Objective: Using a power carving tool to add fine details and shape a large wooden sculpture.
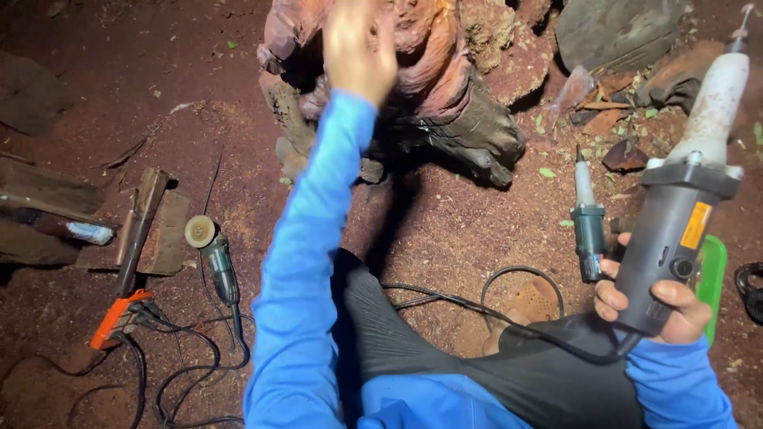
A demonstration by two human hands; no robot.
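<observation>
My right hand (pixel 664 306) grips a grey die grinder (pixel 687 191) by its body, its dusty white nose pointing up and away at the right. My left hand (pixel 358 48) reaches forward in a blue sleeve and rests on a gnarled reddish wood stump (pixel 445 71) at the top centre; its fingers look spread on the wood. A black cord (pixel 493 314) runs from the grinder across my lap.
A second, green die grinder (pixel 589 226) lies on the sawdust-covered ground right of centre. An angle grinder with a sanding disc (pixel 213 254) lies at left beside wood planks (pixel 151 226) and an orange power strip (pixel 115 318) with tangled cables. A green object (pixel 713 274) sits behind my right hand.
</observation>
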